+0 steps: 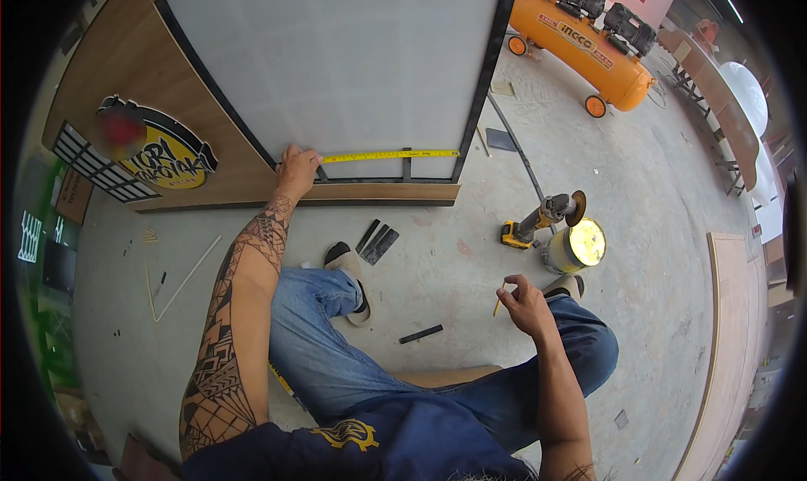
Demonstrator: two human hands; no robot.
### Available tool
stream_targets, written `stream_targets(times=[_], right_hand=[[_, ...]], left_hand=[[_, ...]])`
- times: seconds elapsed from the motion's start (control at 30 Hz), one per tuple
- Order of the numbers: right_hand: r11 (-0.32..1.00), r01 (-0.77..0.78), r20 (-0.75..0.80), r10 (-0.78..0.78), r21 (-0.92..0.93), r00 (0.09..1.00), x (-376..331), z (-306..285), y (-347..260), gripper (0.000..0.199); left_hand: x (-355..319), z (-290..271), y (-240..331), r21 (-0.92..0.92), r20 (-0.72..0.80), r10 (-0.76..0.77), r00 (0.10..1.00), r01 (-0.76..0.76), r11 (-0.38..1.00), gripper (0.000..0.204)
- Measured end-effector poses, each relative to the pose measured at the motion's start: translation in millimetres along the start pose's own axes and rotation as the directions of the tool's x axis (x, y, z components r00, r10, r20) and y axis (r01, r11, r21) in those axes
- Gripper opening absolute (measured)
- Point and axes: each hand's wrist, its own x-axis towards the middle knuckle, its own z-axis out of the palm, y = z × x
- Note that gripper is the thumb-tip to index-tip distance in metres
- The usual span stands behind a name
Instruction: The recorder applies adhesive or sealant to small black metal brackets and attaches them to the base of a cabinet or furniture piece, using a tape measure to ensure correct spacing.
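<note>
Against the lower left part of the black frame (pixel 480 86), the fingers of the left hand (pixel 298 170) were bent and closed on the left end of the yellow measuring tape (pixel 391 155). From there the tape ran almost level to the right, crossing the lower part of the white panel (pixel 336 61), and its other end lay at the right side of the frame. The right hand (pixel 528 306) was raised over the right leg, well apart from the tape; its thumb and fingertips pinched a thin yellow pencil (pixel 498 307), which pointed downward.

Below the panel there was a wooden ledge (pixel 378 194). On the floor, just beside the left shoe (pixel 360 313), lay three black pieces (pixel 384 247), and one black strip (pixel 421 334) lay alone between the legs. Beyond the right hand were an angle grinder (pixel 533 221) and a round can (pixel 558 252) — very near to each other. Farther away, at the upper right, stood an orange air compressor (pixel 580 48) with wheels.
</note>
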Motion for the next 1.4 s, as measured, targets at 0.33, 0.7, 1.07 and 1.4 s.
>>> stream_targets(times=[0.33, 0.7, 1.07, 1.4], right_hand=[[0.999, 0.028, -0.02, -0.029, -0.015, 0.999, 2.1, 4.0, 6.3, 0.048], [1.0, 0.005, -0.003, -0.005, -0.016, 1.0, 1.9, 1.8, 6.9, 0.049], [1.0, 0.013, -0.006, -0.013, -0.01, 1.0, 1.7, 1.8, 5.4, 0.049], [1.0, 0.013, -0.01, -0.013, -0.005, 1.0, 2.3, 2.1, 5.8, 0.049]], left_hand=[[0.2, -5.7, 1.9, 0.01, 0.011, -0.015, 1.0, 0.015, 1.0, 0.027], [0.9, -4.3, 4.5, 0.009, 0.019, -0.008, 1.0, 0.008, 1.0, 0.027], [4.3, 3.2, -1.7, 0.006, 0.013, -0.006, 1.0, 0.006, 1.0, 0.025], [2.2, -3.3, 7.4, -0.002, 0.009, -0.032, 0.999, 0.032, 0.999, 0.025]])
